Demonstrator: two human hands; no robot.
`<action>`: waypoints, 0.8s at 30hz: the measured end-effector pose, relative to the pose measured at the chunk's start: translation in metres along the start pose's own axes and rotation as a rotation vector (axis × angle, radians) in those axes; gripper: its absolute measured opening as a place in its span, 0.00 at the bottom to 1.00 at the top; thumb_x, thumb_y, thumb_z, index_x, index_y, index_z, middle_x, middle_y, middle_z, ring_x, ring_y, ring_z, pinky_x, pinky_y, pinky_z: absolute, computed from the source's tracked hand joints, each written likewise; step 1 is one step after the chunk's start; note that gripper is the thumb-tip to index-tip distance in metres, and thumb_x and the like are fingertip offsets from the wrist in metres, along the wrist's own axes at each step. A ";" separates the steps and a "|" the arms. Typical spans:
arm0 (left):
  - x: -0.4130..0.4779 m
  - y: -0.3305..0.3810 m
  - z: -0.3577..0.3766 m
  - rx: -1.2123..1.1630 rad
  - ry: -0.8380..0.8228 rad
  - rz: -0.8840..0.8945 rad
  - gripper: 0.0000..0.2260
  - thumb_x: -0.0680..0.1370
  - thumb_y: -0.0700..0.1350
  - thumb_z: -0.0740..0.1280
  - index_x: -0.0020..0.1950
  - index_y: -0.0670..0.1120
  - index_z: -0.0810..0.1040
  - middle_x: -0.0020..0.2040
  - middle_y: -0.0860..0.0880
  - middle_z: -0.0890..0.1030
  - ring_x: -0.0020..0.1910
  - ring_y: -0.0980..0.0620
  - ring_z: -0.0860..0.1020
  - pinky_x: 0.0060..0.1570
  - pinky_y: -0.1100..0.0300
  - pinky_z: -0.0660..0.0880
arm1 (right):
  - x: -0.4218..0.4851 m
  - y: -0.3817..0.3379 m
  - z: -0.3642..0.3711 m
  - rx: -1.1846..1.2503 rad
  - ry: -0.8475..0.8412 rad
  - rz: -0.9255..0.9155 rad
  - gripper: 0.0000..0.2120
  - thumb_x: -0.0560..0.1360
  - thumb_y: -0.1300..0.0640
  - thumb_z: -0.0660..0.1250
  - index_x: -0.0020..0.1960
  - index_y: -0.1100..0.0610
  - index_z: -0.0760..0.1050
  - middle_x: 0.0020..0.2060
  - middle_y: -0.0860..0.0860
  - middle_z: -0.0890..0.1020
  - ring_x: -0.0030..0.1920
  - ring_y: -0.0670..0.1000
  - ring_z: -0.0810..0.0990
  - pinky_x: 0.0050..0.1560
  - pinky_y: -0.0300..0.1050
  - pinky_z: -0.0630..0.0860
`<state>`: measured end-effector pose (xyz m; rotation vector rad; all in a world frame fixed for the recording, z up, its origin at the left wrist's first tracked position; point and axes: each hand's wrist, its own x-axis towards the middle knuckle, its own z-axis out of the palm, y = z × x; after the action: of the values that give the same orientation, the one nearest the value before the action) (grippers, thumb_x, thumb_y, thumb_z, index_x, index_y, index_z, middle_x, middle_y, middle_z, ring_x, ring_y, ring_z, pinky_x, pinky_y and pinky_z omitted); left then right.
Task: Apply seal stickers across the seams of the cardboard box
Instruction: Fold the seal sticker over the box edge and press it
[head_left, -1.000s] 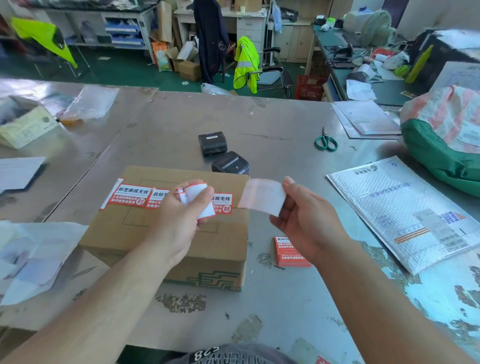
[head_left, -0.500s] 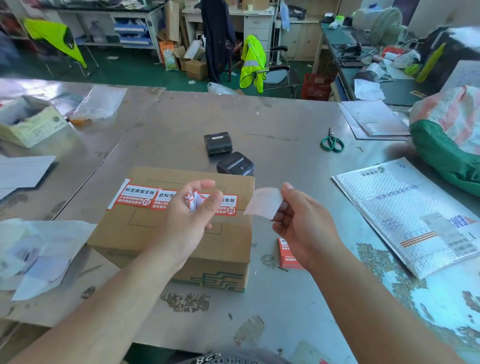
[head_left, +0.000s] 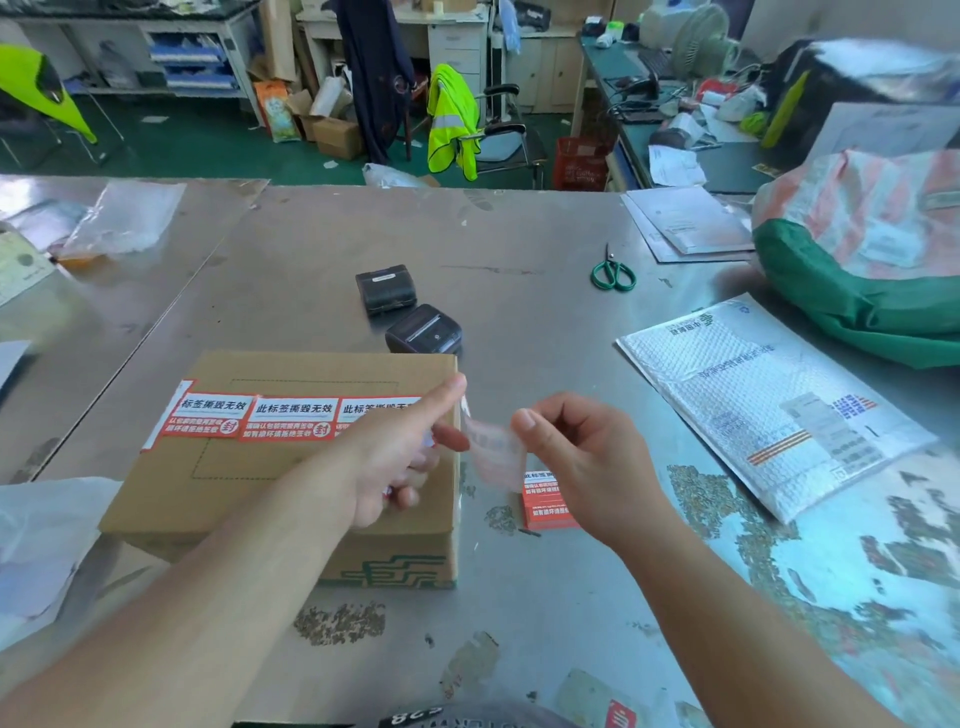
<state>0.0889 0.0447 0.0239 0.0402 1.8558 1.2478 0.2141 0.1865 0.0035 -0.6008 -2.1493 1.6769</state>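
A cardboard box (head_left: 244, 483) lies on the metal table (head_left: 519, 322), left of centre. Red and white seal stickers (head_left: 260, 415) run in a row across its top. My left hand (head_left: 395, 447) hovers over the box's right edge with thumb up and fingers curled on a scrunched sticker scrap that is mostly hidden. My right hand (head_left: 576, 462) is just right of the box and pinches a translucent backing strip (head_left: 496, 454) hanging between the two hands. A stack of red seal stickers (head_left: 545, 501) sits on the table under my right hand.
Two black label printers (head_left: 410, 312) sit behind the box. Green scissors (head_left: 613, 273) lie further right. A white bubble mailer (head_left: 769, 405) and a green and striped sack (head_left: 862, 260) fill the right side. Loose papers (head_left: 36, 551) lie at the left edge.
My hands have come closer together at the box's right edge. The backing strip, earlier stretched flat between them, now hangs curled and slack. The left hand moved right, uncovering more of the sticker row.
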 end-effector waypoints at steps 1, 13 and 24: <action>0.001 0.001 0.001 0.007 -0.003 0.001 0.23 0.71 0.68 0.67 0.38 0.47 0.79 0.26 0.53 0.62 0.22 0.55 0.56 0.26 0.61 0.57 | -0.001 -0.001 -0.001 0.004 -0.011 -0.011 0.11 0.77 0.54 0.71 0.39 0.58 0.79 0.36 0.67 0.77 0.29 0.53 0.71 0.29 0.47 0.70; 0.020 0.000 -0.009 0.001 0.181 0.238 0.10 0.77 0.50 0.69 0.37 0.50 0.76 0.22 0.57 0.66 0.22 0.56 0.63 0.27 0.62 0.63 | 0.002 0.005 0.002 -0.015 -0.131 -0.069 0.11 0.67 0.42 0.75 0.39 0.48 0.81 0.31 0.42 0.79 0.29 0.44 0.71 0.31 0.34 0.69; 0.012 0.007 -0.024 0.007 0.178 0.349 0.10 0.78 0.49 0.68 0.38 0.48 0.77 0.21 0.57 0.65 0.21 0.58 0.64 0.28 0.60 0.64 | 0.026 0.014 0.017 -0.148 -0.083 0.135 0.10 0.79 0.45 0.67 0.44 0.48 0.81 0.43 0.59 0.84 0.42 0.60 0.82 0.40 0.46 0.75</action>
<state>0.0624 0.0366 0.0242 0.2751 2.0678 1.5224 0.1849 0.1886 -0.0136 -0.7455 -2.3556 1.6462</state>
